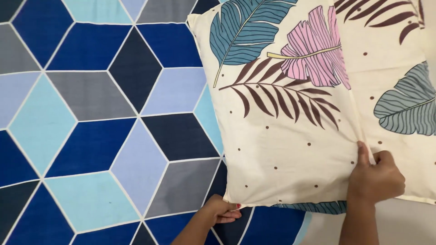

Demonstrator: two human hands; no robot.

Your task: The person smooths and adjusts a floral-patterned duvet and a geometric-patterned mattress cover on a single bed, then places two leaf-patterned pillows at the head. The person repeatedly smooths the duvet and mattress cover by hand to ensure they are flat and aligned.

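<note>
my left hand pinches the lower left corner of the cream leaf-print pillow, fingers closed on the fabric. my right hand grips the lower edge at the centre fold, fingers curled shut, apparently on the cover. the pillow lies flat on the bed, over the blue geometric bedsheet.
</note>
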